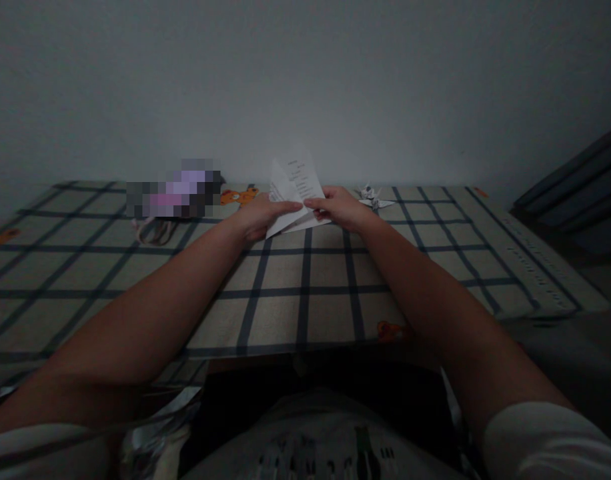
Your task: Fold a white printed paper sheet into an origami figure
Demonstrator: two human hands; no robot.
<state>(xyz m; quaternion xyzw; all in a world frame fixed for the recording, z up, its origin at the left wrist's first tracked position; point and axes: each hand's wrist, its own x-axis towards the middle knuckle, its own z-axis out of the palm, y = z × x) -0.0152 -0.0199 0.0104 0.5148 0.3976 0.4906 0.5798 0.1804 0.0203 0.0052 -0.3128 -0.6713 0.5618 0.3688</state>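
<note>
A folded sheet of white paper (296,179) with printed lines of text is held up over the far side of the table. My left hand (263,215) grips its left lower part, thumb lying along the front. On its right lower edge my right hand (338,205) pinches the paper between thumb and fingers. Both thumbs nearly meet at the paper's middle. Just beyond my right hand lie small folded paper shapes (373,195), printed paper with pointed ends, resembling origami cranes.
A checked cloth with bear prints covers the table (330,267). At the back left lies a blurred purple-and-dark object (183,190) with a looped cord (155,230). A pale wall (305,87) rises behind the table, and dark blue fabric (580,187) hangs at the right.
</note>
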